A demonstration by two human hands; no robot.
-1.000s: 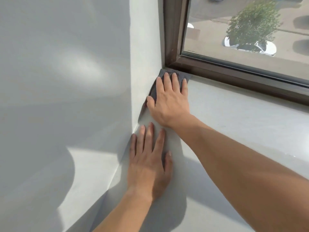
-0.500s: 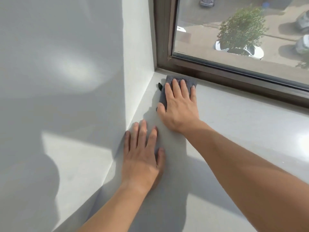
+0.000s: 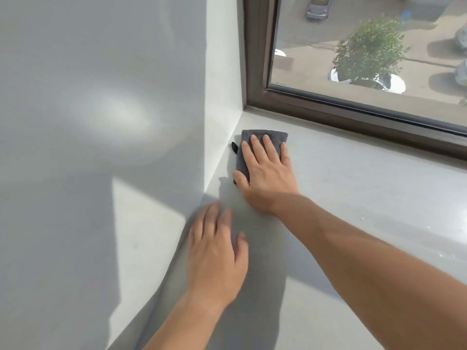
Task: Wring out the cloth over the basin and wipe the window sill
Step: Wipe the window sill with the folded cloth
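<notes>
Cloth [image 3: 262, 138] is folded flat on the window sill [image 3: 353, 193], centre frame near the corner, right hand [image 3: 267, 178] pressing it with straight, slightly spread fingers, guessing for even pressure. Left hand [image 3: 217, 253], lower centre, lies flat, fingers together, probably just bracing.

Sunlit white wall [image 3: 101, 122] beside brown-framed window [image 3: 303, 72].

A white wall [image 3: 88, 97] is filling the view from nine to eleven o'clock, with a sunlit patch [image 3: 144, 223] glowing on it toward eight o'clock. A brown window frame [image 3: 257, 59] is running from twelve toward three o'clock. Beyond its glass pane [image 3: 310, 46], at one o'clock, a leafy tree [image 3: 366, 49] is partly hiding a white car [image 3: 394, 84], and a grey car [image 3: 317, 7] is sitting at the top edge.
</notes>
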